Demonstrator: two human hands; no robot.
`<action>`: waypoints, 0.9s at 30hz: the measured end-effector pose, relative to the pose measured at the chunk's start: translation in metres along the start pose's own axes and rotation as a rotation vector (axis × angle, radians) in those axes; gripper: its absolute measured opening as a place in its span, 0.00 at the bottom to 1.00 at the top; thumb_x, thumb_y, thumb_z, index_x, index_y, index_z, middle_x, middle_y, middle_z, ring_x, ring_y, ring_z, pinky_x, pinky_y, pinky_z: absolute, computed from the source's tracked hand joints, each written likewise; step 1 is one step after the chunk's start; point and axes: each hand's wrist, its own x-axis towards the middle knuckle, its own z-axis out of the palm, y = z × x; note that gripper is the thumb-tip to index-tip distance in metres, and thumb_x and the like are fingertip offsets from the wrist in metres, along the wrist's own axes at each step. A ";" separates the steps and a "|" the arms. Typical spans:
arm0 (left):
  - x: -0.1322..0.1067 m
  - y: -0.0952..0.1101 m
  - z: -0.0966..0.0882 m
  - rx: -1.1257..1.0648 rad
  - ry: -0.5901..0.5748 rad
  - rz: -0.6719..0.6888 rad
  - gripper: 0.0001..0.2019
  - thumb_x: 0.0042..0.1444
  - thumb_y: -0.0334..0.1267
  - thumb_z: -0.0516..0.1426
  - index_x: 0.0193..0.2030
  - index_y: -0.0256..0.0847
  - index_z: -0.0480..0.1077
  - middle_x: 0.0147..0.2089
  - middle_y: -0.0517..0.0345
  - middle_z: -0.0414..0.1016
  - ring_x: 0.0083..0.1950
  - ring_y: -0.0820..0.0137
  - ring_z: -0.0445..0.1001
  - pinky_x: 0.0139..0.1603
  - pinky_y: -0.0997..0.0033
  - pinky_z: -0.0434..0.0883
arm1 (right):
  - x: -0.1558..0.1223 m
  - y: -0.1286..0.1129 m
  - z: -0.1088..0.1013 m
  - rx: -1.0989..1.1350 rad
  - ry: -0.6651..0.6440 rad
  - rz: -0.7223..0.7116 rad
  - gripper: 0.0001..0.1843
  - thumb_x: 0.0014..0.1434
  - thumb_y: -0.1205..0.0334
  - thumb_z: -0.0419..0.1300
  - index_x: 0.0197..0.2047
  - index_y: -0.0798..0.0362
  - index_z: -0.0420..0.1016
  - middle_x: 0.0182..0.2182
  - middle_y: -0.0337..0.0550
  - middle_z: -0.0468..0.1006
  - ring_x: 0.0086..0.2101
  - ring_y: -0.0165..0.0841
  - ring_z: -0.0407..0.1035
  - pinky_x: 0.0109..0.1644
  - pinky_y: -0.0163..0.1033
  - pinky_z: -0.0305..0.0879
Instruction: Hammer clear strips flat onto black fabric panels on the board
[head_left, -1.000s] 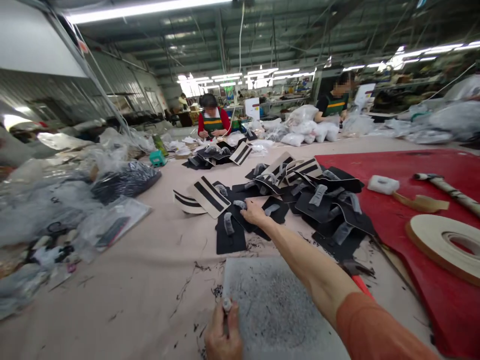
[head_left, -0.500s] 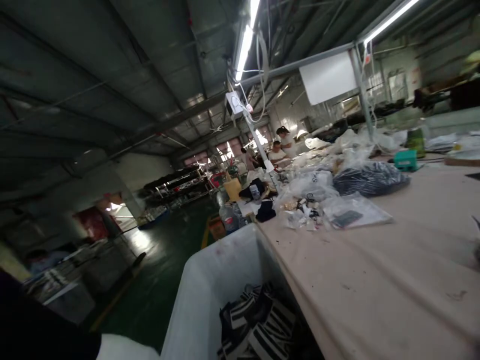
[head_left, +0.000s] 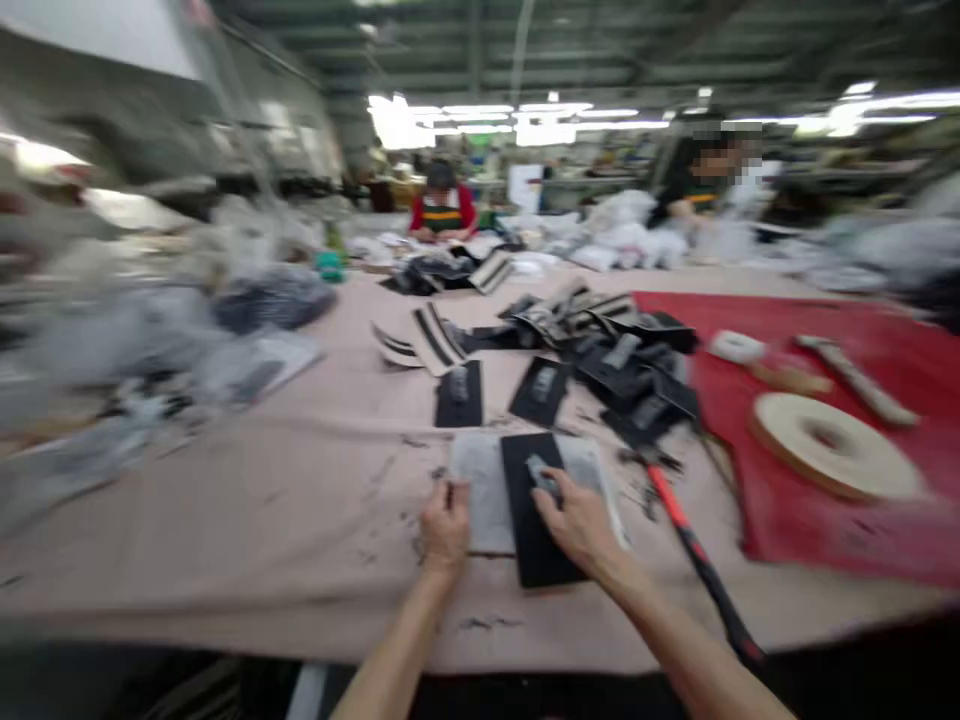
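My right hand (head_left: 577, 520) is over a black rectangular panel (head_left: 540, 555), its thumb and fingers closed around a small grey piece (head_left: 541, 474) on the panel. Under the panel lies a pale grey board (head_left: 484, 490). My left hand (head_left: 446, 525) is at the board's left edge with its fingers curled in; whatever they hold is hidden and blurred. Beyond the board rest two smaller black panels, a left one (head_left: 459, 395) and a right one (head_left: 538, 390), each with a greyish patch. A hammer (head_left: 686, 535) with a red and black handle lies right of my right hand.
Black panels and striped strips (head_left: 437, 340) pile up behind the board. On the right, a red sheet (head_left: 810, 530) carries a wide tape roll (head_left: 840, 445). Plastic bags (head_left: 150, 330) cover the table's left side. Two people, one in red sleeves (head_left: 465, 210), are at the far side.
My view has swung right and down, from the aisle and a white bin of striped pieces to the tabletop. Both hands are now in view over the board and black panel.
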 end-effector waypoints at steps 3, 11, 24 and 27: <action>-0.004 -0.007 0.039 0.068 -0.079 -0.076 0.15 0.61 0.50 0.57 0.34 0.42 0.76 0.34 0.54 0.80 0.38 0.61 0.77 0.42 0.63 0.73 | -0.044 0.037 -0.015 -0.040 0.020 0.168 0.20 0.66 0.54 0.59 0.60 0.49 0.73 0.34 0.45 0.82 0.36 0.39 0.78 0.43 0.41 0.71; 0.020 0.022 0.031 -0.046 -0.188 -0.051 0.19 0.57 0.53 0.60 0.42 0.38 0.79 0.39 0.51 0.84 0.43 0.60 0.81 0.49 0.61 0.76 | -0.043 0.023 0.001 0.045 0.034 0.207 0.25 0.65 0.53 0.56 0.61 0.55 0.73 0.41 0.55 0.84 0.42 0.46 0.79 0.49 0.45 0.70; 0.025 0.041 0.143 -0.566 -0.399 -0.162 0.18 0.59 0.52 0.62 0.44 0.37 0.73 0.42 0.50 0.83 0.41 0.64 0.82 0.45 0.64 0.79 | -0.044 0.041 0.007 0.175 0.081 0.166 0.24 0.62 0.48 0.60 0.54 0.56 0.77 0.42 0.52 0.83 0.43 0.44 0.78 0.51 0.42 0.70; 0.023 0.038 0.143 -0.558 -0.387 -0.151 0.18 0.61 0.52 0.61 0.45 0.37 0.73 0.42 0.50 0.83 0.42 0.65 0.82 0.45 0.65 0.79 | -0.044 0.044 0.008 0.207 0.092 0.155 0.24 0.62 0.49 0.59 0.54 0.56 0.77 0.41 0.50 0.84 0.41 0.43 0.79 0.49 0.41 0.70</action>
